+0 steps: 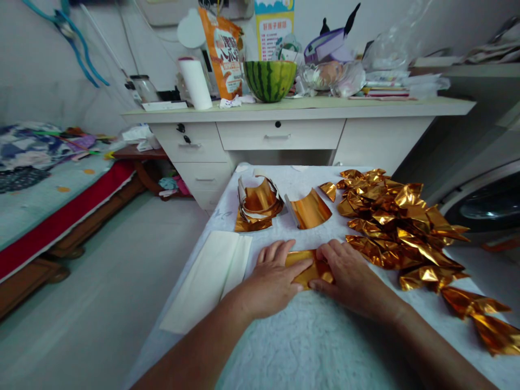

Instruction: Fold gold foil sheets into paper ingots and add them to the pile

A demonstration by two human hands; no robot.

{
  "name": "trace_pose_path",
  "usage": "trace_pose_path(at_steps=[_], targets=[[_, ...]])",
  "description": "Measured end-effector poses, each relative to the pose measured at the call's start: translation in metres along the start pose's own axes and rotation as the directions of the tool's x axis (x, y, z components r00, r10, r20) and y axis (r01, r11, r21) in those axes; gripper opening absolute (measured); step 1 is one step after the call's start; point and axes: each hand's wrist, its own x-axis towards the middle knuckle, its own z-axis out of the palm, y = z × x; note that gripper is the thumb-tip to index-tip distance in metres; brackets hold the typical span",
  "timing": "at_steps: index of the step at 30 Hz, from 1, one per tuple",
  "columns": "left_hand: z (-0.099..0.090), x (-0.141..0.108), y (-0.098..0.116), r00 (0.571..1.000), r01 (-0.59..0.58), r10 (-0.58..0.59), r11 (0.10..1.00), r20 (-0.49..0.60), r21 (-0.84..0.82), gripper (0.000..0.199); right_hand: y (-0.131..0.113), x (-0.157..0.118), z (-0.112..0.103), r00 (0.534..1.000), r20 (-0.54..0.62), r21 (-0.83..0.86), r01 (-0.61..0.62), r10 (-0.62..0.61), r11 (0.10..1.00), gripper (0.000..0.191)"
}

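A small sheet of shiny gold foil paper [304, 277] lies on the cloth-covered table between my hands. My left hand [273, 279] rests flat on its left part, fingers stretched and the index finger reaching across it. At the right end, my right hand [345, 271] has its thumb at the near edge and its bent fingers over the far edge. Beyond them sits a curved gold foil sheet [312, 210], with a curled stack of gold foil sheets [260, 200] to its left. Folded gold foil pieces [390, 216] are heaped to the right.
White paper sheets [207, 276] lie left of my left hand. Behind the table stands a white desk [280, 132] bearing a watermelon half [270, 80], an orange snack bag [223, 57] and a white roll [195, 84]. A bed [60, 200] is at left, a washing machine [483, 189] at right.
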Motion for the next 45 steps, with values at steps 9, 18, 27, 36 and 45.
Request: trace_pose_path(at_steps=[9,18,27,36,45], targets=[[-0.009,0.003,-0.001,0.994,0.021,-0.015,0.999,0.107,-0.049,0.061,-0.007,0.000,0.002,0.998,-0.013,-0.057,-0.060,0.059,0.997,0.040],[-0.022,0.003,0.002,0.984,0.051,-0.038,0.996,0.175,-0.067,0.067,0.024,0.002,-0.010,0.966,0.160,0.045,-0.210,0.201,0.977,0.045],[-0.028,0.000,-0.002,0.978,0.060,-0.041,0.995,0.204,-0.085,0.067,0.026,0.002,-0.026,0.964,0.225,0.185,-0.188,0.145,0.965,0.039],[-0.031,-0.001,-0.005,0.982,0.027,-0.003,0.992,0.188,-0.125,0.066,0.036,-0.006,-0.032,0.983,0.181,0.256,-0.061,0.014,0.965,0.022],[-0.029,-0.005,0.002,1.000,-0.024,0.019,0.982,-0.024,-0.189,0.021,-0.010,-0.004,-0.025,0.992,0.076,0.345,0.070,-0.102,0.936,0.011]])
